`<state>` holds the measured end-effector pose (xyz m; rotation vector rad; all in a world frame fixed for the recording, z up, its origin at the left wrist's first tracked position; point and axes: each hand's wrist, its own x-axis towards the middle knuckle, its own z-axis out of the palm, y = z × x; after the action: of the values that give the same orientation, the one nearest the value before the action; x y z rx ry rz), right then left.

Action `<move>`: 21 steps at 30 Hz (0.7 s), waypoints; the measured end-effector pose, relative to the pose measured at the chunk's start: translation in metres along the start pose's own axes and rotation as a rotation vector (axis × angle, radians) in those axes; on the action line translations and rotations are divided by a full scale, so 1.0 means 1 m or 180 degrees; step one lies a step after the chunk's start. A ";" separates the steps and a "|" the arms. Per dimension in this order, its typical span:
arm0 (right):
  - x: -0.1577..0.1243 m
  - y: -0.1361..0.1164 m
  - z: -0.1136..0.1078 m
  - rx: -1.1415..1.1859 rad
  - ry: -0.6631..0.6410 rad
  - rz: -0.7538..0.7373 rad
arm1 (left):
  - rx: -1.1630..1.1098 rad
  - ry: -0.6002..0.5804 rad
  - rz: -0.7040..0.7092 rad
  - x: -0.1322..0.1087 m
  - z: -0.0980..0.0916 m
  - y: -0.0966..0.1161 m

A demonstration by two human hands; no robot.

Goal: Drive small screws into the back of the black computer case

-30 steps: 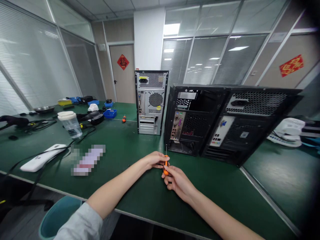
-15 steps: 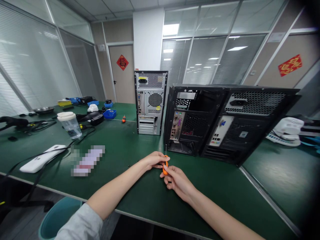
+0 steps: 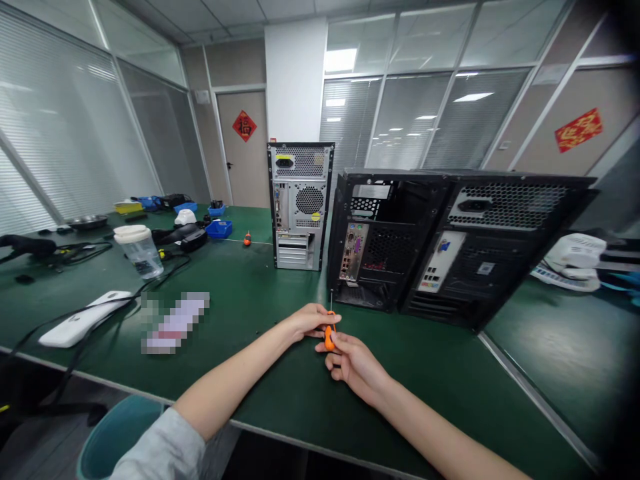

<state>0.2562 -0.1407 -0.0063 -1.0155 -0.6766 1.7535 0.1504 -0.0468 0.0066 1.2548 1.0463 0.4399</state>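
Observation:
An orange screwdriver (image 3: pixel 329 339) is between my two hands, its thin shaft pointing away toward the lower left corner of a black computer case (image 3: pixel 355 250). My left hand (image 3: pixel 311 321) pinches the front of the screwdriver near the shaft. The fingers of my right hand (image 3: pixel 353 363) close on the handle's rear end. Beside that case stands a second black case (image 3: pixel 465 267), leaning to the right. Farther back, a silver and black computer tower (image 3: pixel 303 207) is upright with its rear panel facing me. Whether the screwdriver's tip touches the case cannot be made out.
On the green table (image 3: pixel 220 347) at left are a lidded clear cup (image 3: pixel 143 253), a white device (image 3: pixel 83 319), a blurred phone-like object (image 3: pixel 177 323) and black cables. Blue trays (image 3: pixel 219 229) and a small orange tool (image 3: pixel 247 239) lie farther back. A teal bin (image 3: pixel 117 433) stands below the edge.
The fingers of my right hand have shifted slightly on the handle, and more of the orange handle shows. My left hand keeps its hold on the front.

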 end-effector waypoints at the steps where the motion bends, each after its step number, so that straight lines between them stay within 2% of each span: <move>1: 0.000 0.000 0.000 0.0004 0.0004 0.0007 | 0.0010 0.0003 -0.0003 0.000 0.000 0.000; 21: -0.002 -0.002 0.001 0.0260 -0.0071 0.0079 | 0.0105 -0.0070 -0.0003 0.003 -0.002 -0.004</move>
<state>0.2564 -0.1415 -0.0036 -0.9534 -0.6036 1.8018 0.1499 -0.0444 0.0019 1.2857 1.0391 0.4088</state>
